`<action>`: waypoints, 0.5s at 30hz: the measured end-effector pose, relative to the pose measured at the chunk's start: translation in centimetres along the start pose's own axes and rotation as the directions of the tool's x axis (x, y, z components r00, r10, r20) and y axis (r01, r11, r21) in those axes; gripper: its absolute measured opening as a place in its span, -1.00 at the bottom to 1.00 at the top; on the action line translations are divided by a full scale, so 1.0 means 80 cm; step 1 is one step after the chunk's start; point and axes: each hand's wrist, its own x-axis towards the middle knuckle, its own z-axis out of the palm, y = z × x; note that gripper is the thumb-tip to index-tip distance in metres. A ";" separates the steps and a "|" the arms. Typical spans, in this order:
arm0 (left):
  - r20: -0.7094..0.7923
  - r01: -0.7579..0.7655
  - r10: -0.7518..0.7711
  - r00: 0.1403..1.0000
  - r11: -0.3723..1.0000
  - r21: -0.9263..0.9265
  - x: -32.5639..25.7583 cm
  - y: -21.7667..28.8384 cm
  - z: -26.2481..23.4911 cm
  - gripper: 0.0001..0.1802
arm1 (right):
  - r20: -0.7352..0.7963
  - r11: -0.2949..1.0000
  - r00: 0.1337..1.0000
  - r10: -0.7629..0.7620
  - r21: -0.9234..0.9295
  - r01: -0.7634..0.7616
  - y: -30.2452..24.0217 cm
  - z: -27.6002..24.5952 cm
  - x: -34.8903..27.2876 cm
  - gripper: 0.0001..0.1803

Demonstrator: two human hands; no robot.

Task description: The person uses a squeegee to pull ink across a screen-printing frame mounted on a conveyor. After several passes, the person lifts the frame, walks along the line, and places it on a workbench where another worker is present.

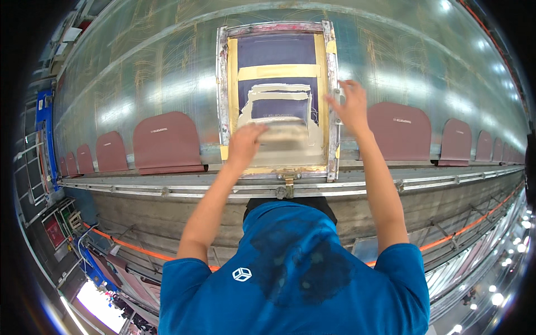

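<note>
A screen printing frame [223,84] lies on the long table in front of me, its rim edged with yellowish tape. Inside it the dark purple mesh [273,51] is crossed by a tape strip. Cream-coloured ink [318,146] covers the near part of the mesh. My left hand [244,146] is closed on the left end of a squeegee [283,133], which is blurred by motion over the ink. My right hand [352,106] is by the frame's right rail, fingers apart and holding nothing; whether its fingertips touch the rail I cannot tell.
Maroon fabric panels [166,142] with small light print lie in a row to the left, and more panels [400,131] continue to the right. A metal rail [139,190] runs along the table's near edge, with a clamp [287,187] at the frame.
</note>
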 end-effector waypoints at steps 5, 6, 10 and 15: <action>0.108 0.059 -0.044 0.993 0.989 -0.135 0.145 -0.076 0.025 -0.49 | 0.379 0.976 0.917 -0.126 0.213 0.046 -0.041 0.096 0.009 -0.55; 0.090 0.039 -0.028 0.996 0.992 -0.123 0.165 -0.093 0.059 -0.49 | 0.389 0.977 0.915 -0.108 0.211 0.026 -0.011 0.147 0.015 -0.55; 0.021 -0.021 0.023 1.000 0.998 -0.065 0.202 -0.145 0.179 -0.48 | 0.283 0.968 0.956 -0.074 0.250 0.000 0.061 0.258 -0.004 -0.51; 0.037 -0.083 0.084 0.996 0.996 -0.024 0.133 -0.148 0.216 -0.43 | 0.331 0.954 0.943 -0.034 0.292 -0.068 0.055 0.264 -0.075 -0.51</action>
